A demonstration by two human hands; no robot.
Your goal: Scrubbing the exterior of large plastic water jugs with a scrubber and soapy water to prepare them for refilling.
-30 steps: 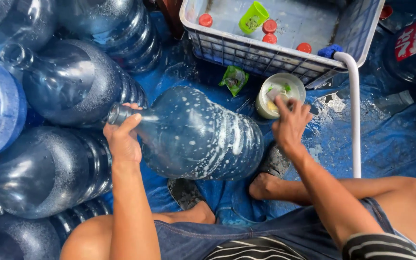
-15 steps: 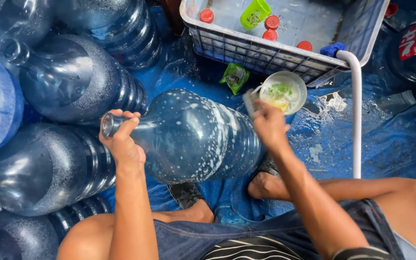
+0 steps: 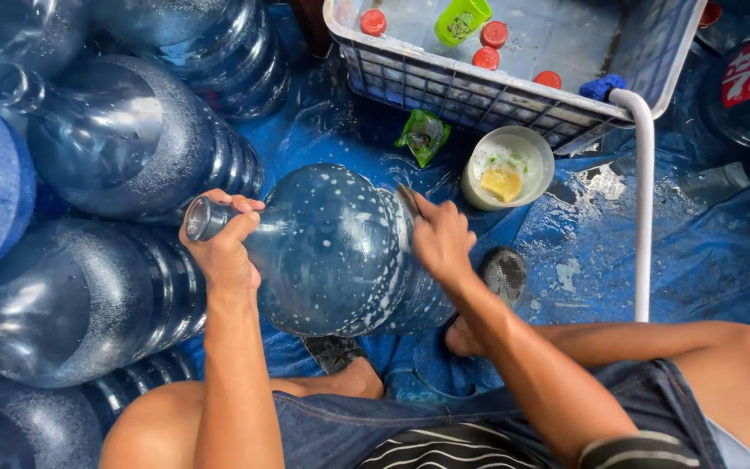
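A large clear blue water jug [image 3: 340, 252] lies on its side in front of me, dotted with soap foam. My left hand [image 3: 221, 243] grips its neck near the open mouth. My right hand [image 3: 440, 239] presses a small scrubbing pad [image 3: 408, 200] against the jug's ribbed body. A white bowl [image 3: 507, 168] holding a yellow sponge and soapy residue stands just beyond my right hand on the wet blue tarp [image 3: 705, 252].
Several more big blue jugs [image 3: 106, 148] lie packed on the left. A white plastic basket [image 3: 496, 82] with red caps and a green packet sits at the back. A white pipe [image 3: 644, 200] stands right of the bowl. A green sachet [image 3: 423, 135] lies near the basket.
My right hand has left the bowl and come down onto the jug's body with the pad. The left hand has kept its grip on the neck, and the jug has tilted slightly.
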